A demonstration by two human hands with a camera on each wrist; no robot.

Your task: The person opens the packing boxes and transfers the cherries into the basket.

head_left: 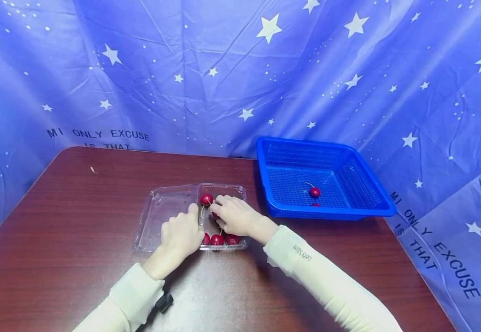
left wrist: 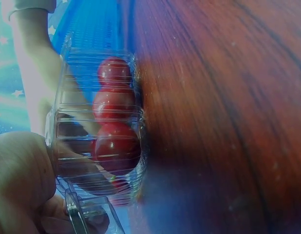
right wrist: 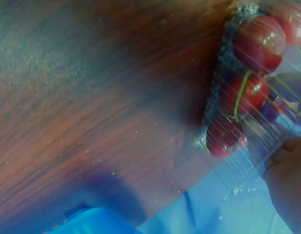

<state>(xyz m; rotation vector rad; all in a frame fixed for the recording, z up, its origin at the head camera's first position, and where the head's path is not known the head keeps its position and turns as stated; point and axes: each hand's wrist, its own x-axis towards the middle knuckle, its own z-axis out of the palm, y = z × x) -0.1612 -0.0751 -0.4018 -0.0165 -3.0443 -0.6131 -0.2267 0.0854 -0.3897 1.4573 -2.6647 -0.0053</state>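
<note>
On the table (head_left: 99, 276), a blue basket (head_left: 331, 212) sat at two o'clock from an open clear box (head_left: 167, 212). The left hand (head_left: 184, 230) gripped the box's edge; the right hand (head_left: 236, 216) seemed to pinch a cherry (head_left: 214, 215) inside, probably settling it. Next wanted a gentle release.

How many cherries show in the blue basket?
2: a stemmed cherry on the floor of the basket, and a second cherry mostly behind its near wall. More may hide there.

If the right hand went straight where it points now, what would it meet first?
Likely the cherry in the far left part of the clear tray; depth near the right hand is unclear.
</note>
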